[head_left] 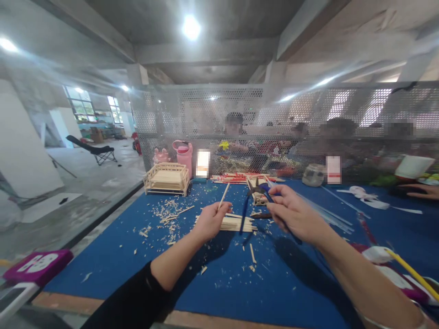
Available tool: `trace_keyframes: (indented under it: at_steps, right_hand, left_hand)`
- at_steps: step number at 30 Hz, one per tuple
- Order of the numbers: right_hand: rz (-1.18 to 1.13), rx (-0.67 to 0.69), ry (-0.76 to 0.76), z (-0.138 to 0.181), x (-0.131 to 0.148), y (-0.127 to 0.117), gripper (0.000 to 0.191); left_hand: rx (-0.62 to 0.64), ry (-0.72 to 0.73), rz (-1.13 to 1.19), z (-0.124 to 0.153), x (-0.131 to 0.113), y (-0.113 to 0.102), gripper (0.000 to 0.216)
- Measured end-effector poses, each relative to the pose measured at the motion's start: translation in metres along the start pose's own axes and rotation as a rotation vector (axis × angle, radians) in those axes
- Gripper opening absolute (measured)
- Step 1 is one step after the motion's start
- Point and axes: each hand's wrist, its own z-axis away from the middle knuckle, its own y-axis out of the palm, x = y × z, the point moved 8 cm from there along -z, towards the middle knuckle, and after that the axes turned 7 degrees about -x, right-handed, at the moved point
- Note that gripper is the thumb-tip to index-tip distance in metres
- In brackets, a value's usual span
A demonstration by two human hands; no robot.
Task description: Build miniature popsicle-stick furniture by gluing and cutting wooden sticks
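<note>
One head-worn camera, at the near edge of the blue table point(113, 269), looks forward and slightly down across it; the left hand point(210, 222) and right hand point(297, 214) appear close, over the table's middle; the wide view reaches a perforated screen point(202, 112) behind the table, floor point(103, 183) to the table's left and ceiling point(233, 20) above.
</note>
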Motion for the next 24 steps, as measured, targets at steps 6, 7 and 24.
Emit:
trace_keyframes:
  at_steps: [6, 7, 24]
  right_hand:
    - [-0.310, 0.025, 0.009, -0.012, -0.017, 0.029, 0.035]
    - [-0.348, 0.012, 0.029, -0.012, -0.024, 0.031, 0.036]
    - [-0.817, 0.538, 0.198, 0.016, -0.046, 0.078, 0.071]
  left_hand:
    - [0.278, -0.166, 0.291, 0.007, 0.005, 0.018, 0.051]
    - [0.307, -0.163, 0.310, 0.007, 0.004, 0.018, 0.050]
    - [0.368, -0.144, 0.282, 0.017, -0.010, 0.022, 0.044]
